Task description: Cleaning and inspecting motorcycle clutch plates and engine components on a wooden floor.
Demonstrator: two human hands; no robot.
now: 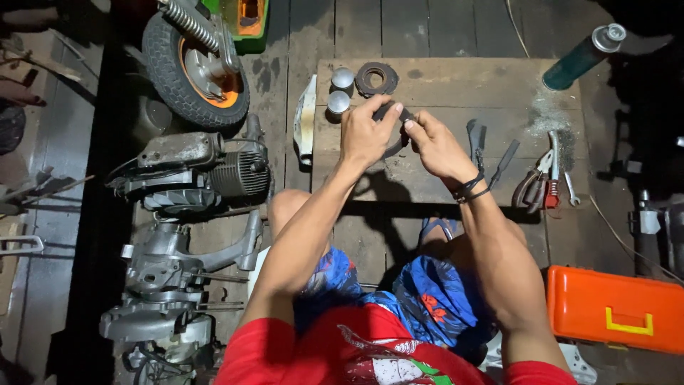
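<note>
Knees up close under my arms, I hold a dark ring-shaped part (396, 132) pinched between both hands: left hand (365, 134) over its top edge, right hand (436, 146) steadying the side, raised above the wooden board (456, 85) so I can turn it. Beyond my fingers lie two metal caps (340, 90) and another ring (376, 78); pliers (536, 187) wait right.

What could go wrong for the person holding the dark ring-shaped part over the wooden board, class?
1. The dark ring-shaped part is pinched only by the fingertips of the left hand and right hand; it might slip and hit the two round silver metal caps below.
2. The loose pliers with red handles lie near the right forearm and could be knocked off the wooden board.
</note>
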